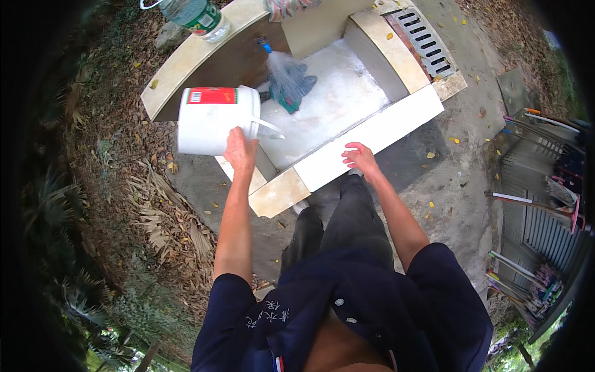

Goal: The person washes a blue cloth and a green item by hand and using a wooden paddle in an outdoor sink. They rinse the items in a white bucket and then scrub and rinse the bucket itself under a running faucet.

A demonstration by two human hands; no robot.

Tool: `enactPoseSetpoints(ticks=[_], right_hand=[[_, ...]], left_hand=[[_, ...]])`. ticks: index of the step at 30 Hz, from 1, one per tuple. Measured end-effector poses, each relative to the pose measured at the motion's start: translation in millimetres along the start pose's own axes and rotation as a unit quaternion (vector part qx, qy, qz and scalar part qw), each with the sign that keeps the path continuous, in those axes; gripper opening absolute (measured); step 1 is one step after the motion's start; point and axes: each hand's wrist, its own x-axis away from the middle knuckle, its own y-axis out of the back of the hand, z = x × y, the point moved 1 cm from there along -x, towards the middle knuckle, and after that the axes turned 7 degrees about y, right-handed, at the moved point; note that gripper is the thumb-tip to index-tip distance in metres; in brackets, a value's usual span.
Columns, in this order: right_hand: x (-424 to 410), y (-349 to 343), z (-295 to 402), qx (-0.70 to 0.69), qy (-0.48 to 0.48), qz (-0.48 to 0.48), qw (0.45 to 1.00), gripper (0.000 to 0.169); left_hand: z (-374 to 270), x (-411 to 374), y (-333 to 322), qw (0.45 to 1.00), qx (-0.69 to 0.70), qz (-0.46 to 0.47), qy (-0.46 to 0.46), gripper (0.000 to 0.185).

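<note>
My left hand grips a white plastic bucket near its rim. The bucket is tipped on its side at the basin's left, its mouth facing right and its white handle hanging over the basin. My right hand is empty, fingers apart and slightly curled, over the white front ledge. Water sprays from a tap with a blue nozzle onto wet blue-grey and green cloths lying in the tiled basin. What the bucket contains is hidden.
A large plastic bottle and a striped cloth rest on the back rim. At the upper right lies a slotted metal drain cover. Several mops lean along the right side. Dry leaves cover the ground at left.
</note>
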Motion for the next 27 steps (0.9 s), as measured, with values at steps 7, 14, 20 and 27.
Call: enactPoseSetpoints(ticks=[7,14,20,27], right_hand=[[15.7,-41.1,-23.4,-0.073,-0.013,0.010,0.997,0.029],[-39.3,8.4,-54.9,-0.133,-0.020,-0.007,0.991,0.029],[-75.1,50.9,-81.3,-0.135,-0.042,-0.052,0.989,0.031],[-139.3,41.1,-96.3,-0.152,-0.014,-0.064,0.986,0.028]], left_hand=[[-0.2,-4.9,-41.3,0.991,0.000,0.130,-0.038,0.048],[-50.5,-34.3,-100.3,0.970,-0.056,0.220,-0.088,0.053],[-79.7,-76.6,-165.7,0.946,-0.098,0.278,-0.136,0.054],[-75.1,-134.4,-237.2,0.900,-0.140,0.339,-0.236,0.057]])
